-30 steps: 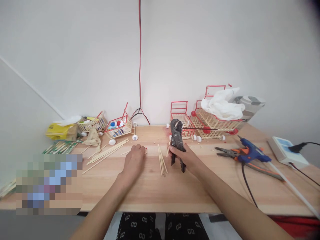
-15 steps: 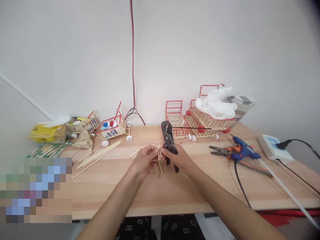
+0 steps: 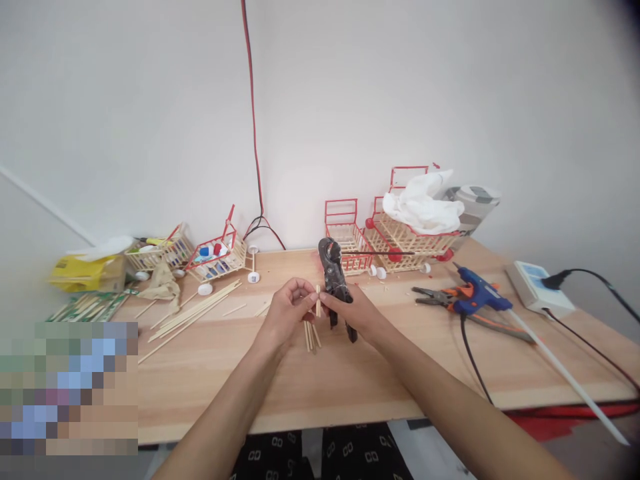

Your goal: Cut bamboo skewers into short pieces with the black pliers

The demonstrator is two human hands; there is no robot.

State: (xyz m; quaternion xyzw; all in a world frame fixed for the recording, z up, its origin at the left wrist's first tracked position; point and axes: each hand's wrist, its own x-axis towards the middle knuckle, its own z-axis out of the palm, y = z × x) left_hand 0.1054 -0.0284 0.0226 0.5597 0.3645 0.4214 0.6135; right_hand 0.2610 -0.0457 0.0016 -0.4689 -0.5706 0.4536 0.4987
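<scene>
My left hand (image 3: 293,307) pinches a few short wooden sticks (image 3: 319,303) upright between thumb and fingertips. Close beside it, my right hand (image 3: 353,308) touches the same sticks with its thumb tip. That hand is also closed around a pair of black pliers (image 3: 336,273), head up and handles down; its exact kind is unclear. Below the fingertips, several more short sticks (image 3: 313,337) stick out downward; whether they lie on the table or hang from the left hand is hard to tell. Some of the fingers are hidden.
Long wooden sticks (image 3: 197,312) lie to the left. Small stick-built carts with red trim (image 3: 217,257) stand along the wall, more (image 3: 350,233) to the right. A blue glue gun (image 3: 477,293), orange-handled pliers (image 3: 433,298) and a power strip (image 3: 537,290) with cords occupy the right side.
The view has shifted slightly, so the background sits further left. My hands have barely moved; the pinched sticks are now more upright and apart from the lower ones.
</scene>
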